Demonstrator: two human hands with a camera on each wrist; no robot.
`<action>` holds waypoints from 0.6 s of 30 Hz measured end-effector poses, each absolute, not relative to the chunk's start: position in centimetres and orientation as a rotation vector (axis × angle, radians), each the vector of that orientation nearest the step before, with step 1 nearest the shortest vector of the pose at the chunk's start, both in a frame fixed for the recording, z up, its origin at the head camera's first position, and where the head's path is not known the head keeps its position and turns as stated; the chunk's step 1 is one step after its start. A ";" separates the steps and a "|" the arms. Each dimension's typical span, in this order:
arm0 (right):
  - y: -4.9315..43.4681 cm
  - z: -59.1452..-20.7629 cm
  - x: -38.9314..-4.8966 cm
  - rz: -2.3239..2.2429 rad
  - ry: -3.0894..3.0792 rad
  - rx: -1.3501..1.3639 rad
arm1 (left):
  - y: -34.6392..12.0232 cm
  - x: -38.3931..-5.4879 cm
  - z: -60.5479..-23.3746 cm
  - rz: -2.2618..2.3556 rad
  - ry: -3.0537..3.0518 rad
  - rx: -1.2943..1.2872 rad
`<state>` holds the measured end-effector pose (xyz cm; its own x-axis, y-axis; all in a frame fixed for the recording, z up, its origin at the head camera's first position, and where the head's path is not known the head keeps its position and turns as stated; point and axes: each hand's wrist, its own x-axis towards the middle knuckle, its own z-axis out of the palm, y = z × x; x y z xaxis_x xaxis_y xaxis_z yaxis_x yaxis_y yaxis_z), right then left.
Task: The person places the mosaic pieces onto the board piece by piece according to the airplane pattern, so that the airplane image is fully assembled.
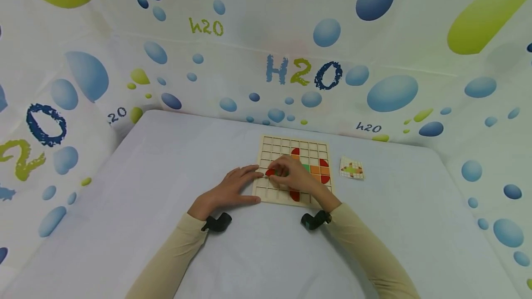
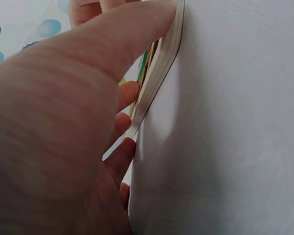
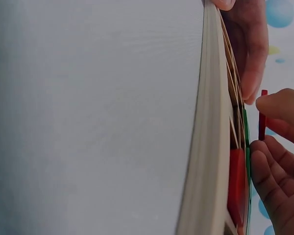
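Observation:
A square wooden grid board [image 1: 270, 194] lies on the white-covered table. My left hand [image 1: 232, 189] rests at the board's left side, fingers spread and fairly straight, fingertips and thumb at its edge. Over the left half of the board, my right hand [image 1: 296, 175] pinches a thin red rounded tile [image 3: 262, 115] between thumb and finger. In the right wrist view this tile stands on edge, just above the grid. Set in the board are a green tile [image 1: 306, 168], orange tiles [image 1: 315, 170] and red rounded tiles [image 1: 323, 163]. The right hand hides part of the middle.
Right of the board lies a small pattern card [image 1: 352, 169] with a printed grid and coloured shapes. A white cloth [image 1: 199, 146] covers the table. Behind it hangs a curtain [image 1: 249, 54] printed with blue and green drops.

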<state>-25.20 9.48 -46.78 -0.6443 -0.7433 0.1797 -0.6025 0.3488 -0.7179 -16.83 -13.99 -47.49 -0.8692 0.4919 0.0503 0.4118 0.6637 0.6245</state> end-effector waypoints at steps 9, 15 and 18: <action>8.8 -46.8 -25.2 -1.123 2.487 -1.213 | -14.0 -16.9 -47.5 0.994 2.749 0.739; 8.2 -46.8 -25.1 -1.126 2.526 -1.254 | -14.2 -17.0 -47.7 1.000 2.750 0.752; 7.9 -46.9 -24.9 -1.119 2.562 -1.196 | -14.2 -17.1 -48.0 1.001 2.748 0.754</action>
<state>-24.88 7.94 -46.86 -0.6862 -0.6982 0.2040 -0.6243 0.4213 -0.6578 -17.05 -14.18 -47.99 -0.8686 0.4925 0.0545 0.4122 0.6570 0.6313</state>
